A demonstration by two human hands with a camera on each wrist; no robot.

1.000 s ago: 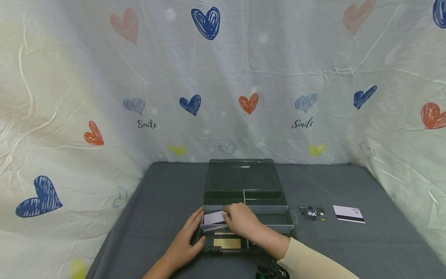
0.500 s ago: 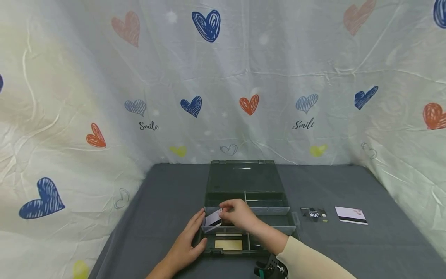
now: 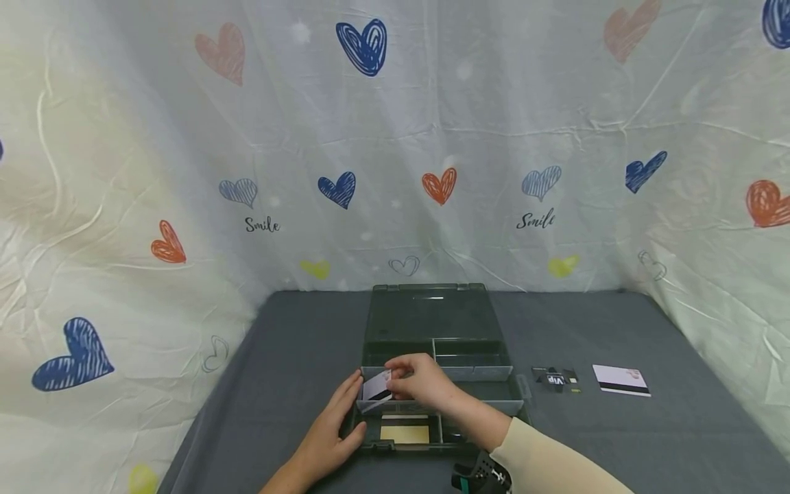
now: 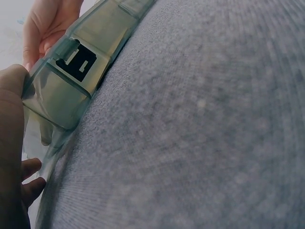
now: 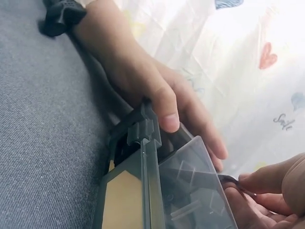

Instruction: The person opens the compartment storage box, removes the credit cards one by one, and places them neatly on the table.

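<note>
A dark see-through plastic box (image 3: 431,312) stands with its lid back and a lighter tray (image 3: 487,391) raised inside. My right hand (image 3: 426,381) pinches a white card with a black stripe (image 3: 374,387) between thumb and fingers. The card tilts in the tray's left compartment. My left hand (image 3: 327,432) rests along the box's left side, fingers extended. In the right wrist view, that hand (image 5: 152,90) has its thumb by the front corner, while the pinching hand (image 5: 271,195) holds the card's edge. A yellowish card (image 3: 404,433) lies in the box's front left compartment.
To the right of the box, a black VIP card (image 3: 555,379) and another white striped card (image 3: 620,381) lie on the grey cloth (image 3: 592,446). A white curtain with printed hearts (image 3: 438,137) hangs behind and at both sides.
The card in my right hand has turned from nearly level to a slant. That hand has moved slightly left and back. My left hand stays against the box.
</note>
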